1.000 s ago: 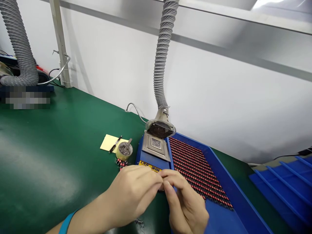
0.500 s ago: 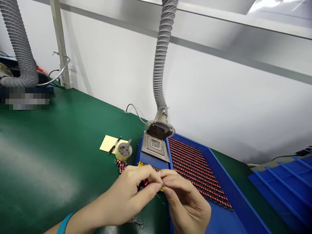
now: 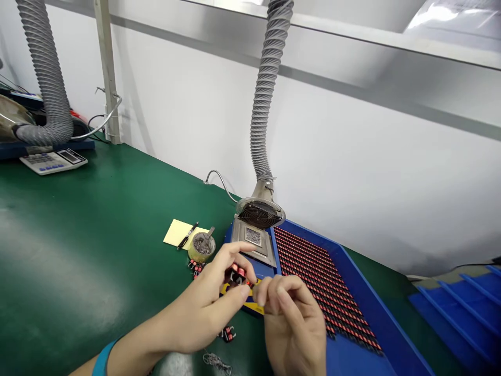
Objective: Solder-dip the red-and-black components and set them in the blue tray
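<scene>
Head view, nearest first: the left hand (image 3: 203, 308), a blue wristband (image 3: 104, 352) at its wrist, has a narrow grip on a small cluster of red-and-black parts (image 3: 238, 275), held between thumb and fingers just above the yellow label (image 3: 239, 298) of a blue machine (image 3: 250, 263). The right hand (image 3: 291, 326) closes to a still narrower grip, its fingertips (image 3: 270, 292) pinched at the edge of that cluster (whatever they hold is too fine to make out). The step in hand looks like close fingertip work on these parts, and the next move calls for a light, steady pinch rather than force. Below the hands, on the glossy green bench (image 3: 97, 209), lie a loose part (image 3: 227, 334) and a wiry grey tangle (image 3: 215, 361). Beyond sit more small parts (image 3: 195, 267), a roll of tape (image 3: 201, 247) packed with grey scraps around a metal scoop, a yellow note pad (image 3: 180, 233) and a black pen (image 3: 188, 236). To the right, a blue tray (image 3: 364, 292) carries long, tight rows of red-and-black parts. Farther off, a ribbed grey hose (image 3: 266, 104) rises from a round grille (image 3: 260, 214) behind the machine's square metal plate (image 3: 253, 237).
</scene>
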The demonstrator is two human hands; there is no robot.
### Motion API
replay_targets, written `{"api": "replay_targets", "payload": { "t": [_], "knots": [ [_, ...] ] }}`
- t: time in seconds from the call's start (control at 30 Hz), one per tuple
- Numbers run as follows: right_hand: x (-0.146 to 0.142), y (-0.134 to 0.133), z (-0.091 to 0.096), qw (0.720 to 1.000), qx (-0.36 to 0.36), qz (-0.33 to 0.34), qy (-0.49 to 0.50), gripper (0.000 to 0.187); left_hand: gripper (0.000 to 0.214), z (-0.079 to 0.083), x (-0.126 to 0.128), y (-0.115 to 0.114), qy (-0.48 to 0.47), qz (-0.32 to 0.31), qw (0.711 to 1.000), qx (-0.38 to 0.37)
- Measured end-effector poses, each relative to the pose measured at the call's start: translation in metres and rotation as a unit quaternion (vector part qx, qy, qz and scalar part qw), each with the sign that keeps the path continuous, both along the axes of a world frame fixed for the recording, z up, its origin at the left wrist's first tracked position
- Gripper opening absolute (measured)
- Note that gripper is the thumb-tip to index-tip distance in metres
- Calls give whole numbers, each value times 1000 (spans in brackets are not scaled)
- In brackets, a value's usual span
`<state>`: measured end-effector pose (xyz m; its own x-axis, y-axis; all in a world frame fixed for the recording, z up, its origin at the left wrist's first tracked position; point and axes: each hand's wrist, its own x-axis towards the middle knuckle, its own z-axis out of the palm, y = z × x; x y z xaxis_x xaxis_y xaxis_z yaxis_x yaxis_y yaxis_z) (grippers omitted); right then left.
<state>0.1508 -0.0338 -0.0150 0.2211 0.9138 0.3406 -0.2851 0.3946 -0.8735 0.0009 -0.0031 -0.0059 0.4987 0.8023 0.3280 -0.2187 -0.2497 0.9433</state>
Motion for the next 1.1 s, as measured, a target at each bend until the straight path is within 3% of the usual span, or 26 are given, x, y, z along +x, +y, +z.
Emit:
{"api": "replay_targets", "payload": {
  "t": [0.1, 0.23, 0.3, 0.47, 0.67, 0.77, 0.87, 0.9, 0.97, 1.03, 1.1],
  "knots": [
    [-16, 0, -8, 991, -93, 45, 84, 10, 55, -4, 5, -1, -35, 7, 999, -20],
    [-28, 2, -13, 970, -161, 58, 170, 34, 64, -1, 8, 0, -18, 4, 998, -59],
    [-31, 3, -12, 971, -163, 40, 171, 30, 55, 2, 6, 5, -12, 4, 997, -78],
    [-26, 7, -17, 985, -139, 2, 100, 15, 10, 3, 3, 18, -73, -6, 987, -142],
    [-17, 13, -40, 991, -110, -18, 79, 16, 25, 3, 11, 16, -199, 83, 943, -255],
    [-26, 11, -35, 988, -120, 23, 90, 14, 25, 4, 12, 16, -272, 107, 913, -283],
    [-34, 8, -24, 983, -138, 42, 116, 15, 19, 6, 3, 20, -337, 150, 896, -246],
    [-35, 7, -21, 981, -144, 40, 125, 15, 16, 8, -1, 22, -334, 157, 903, -223],
    [-34, 8, -19, 977, -156, 46, 135, 16, 13, 10, -10, 25, -249, 134, 943, -176],
    [-30, 10, -22, 975, -162, 68, 135, 16, 21, 11, -15, 26, -116, 56, 982, -140],
    [-24, 12, -27, 974, -160, 87, 133, 15, 15, 11, -14, 25, -49, -6, 990, -129]
  ]
}}
